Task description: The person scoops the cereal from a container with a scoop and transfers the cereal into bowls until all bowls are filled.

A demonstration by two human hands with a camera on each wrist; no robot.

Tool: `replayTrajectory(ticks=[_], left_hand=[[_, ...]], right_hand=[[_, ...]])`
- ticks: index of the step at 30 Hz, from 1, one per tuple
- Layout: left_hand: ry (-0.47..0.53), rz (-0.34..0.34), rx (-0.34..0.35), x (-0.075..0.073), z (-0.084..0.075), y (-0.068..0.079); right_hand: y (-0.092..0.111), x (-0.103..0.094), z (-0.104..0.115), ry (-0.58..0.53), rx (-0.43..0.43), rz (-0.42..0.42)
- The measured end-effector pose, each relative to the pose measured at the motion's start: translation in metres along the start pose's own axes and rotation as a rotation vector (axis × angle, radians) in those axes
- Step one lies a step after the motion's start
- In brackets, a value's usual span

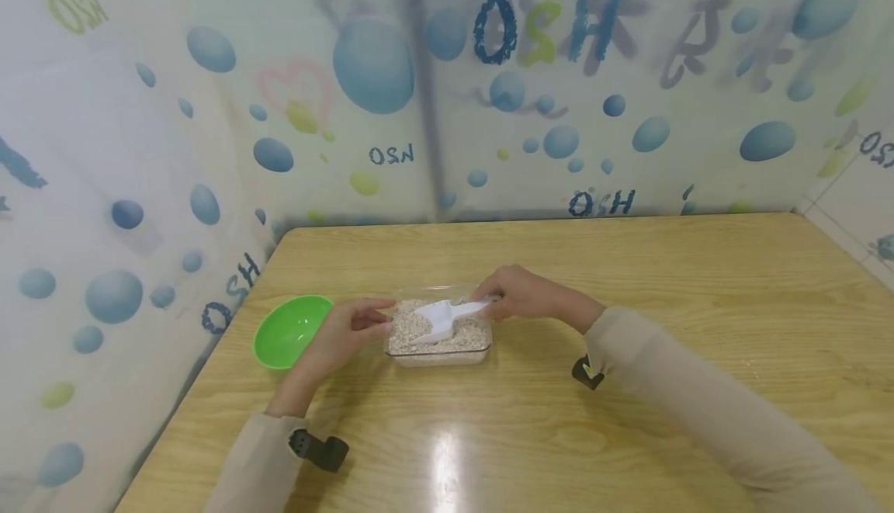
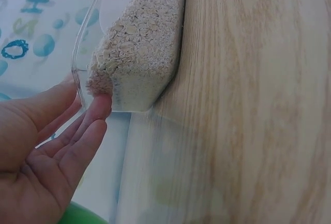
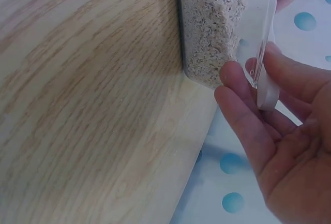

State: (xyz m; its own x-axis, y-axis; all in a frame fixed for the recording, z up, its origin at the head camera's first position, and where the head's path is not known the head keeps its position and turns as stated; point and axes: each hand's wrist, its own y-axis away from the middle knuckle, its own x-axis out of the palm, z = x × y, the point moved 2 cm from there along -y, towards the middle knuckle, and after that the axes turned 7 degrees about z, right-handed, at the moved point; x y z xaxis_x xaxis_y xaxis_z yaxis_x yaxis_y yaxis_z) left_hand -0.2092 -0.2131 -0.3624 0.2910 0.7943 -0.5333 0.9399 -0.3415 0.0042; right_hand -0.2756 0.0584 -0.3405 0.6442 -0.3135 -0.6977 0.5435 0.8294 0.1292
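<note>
A clear rectangular container [image 1: 440,359] full of oat flakes [image 1: 469,334] stands on the table. On the oats lies a white scoop [image 1: 438,319], its blade tilted and partly sunk at the left. My right hand [image 1: 520,294] pinches the scoop's handle [image 3: 268,92] between thumb and fingers, at the container's right end; its fingertips are close to the clear wall. At the opposite end, my left hand [image 1: 349,334] touches the container with thumb near the rim and fairly straight fingers against the end wall. Behind the left wrist sits a green bowl [image 1: 282,334].
The wooden table [image 1: 628,420] reaches the patterned curtain [image 1: 461,148] at its back and left edges. Dark wrist cameras [image 1: 324,451] are strapped to both sleeves.
</note>
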Motion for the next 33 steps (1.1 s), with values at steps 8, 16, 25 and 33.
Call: replayTrajectory(ticks=[8,16,25,33], left_hand=[[0.004,0.0,0.01,0.0,-0.002,-0.001],[0.002,0.002,-0.003,0.0,0.0,0.0],[0.008,0.007,-0.015,-0.001,-0.001,0.001],[0.0,0.025,-0.028,-0.002,-0.003,0.001]], right_hand=[[0.002,0.004,-0.008,-0.07,-0.033,-0.031],[0.006,0.004,-0.006,-0.091,-0.05,-0.058],[0.011,0.003,-0.01,-0.076,-0.021,-0.103],[0.019,-0.001,-0.009,-0.079,-0.025,-0.137]])
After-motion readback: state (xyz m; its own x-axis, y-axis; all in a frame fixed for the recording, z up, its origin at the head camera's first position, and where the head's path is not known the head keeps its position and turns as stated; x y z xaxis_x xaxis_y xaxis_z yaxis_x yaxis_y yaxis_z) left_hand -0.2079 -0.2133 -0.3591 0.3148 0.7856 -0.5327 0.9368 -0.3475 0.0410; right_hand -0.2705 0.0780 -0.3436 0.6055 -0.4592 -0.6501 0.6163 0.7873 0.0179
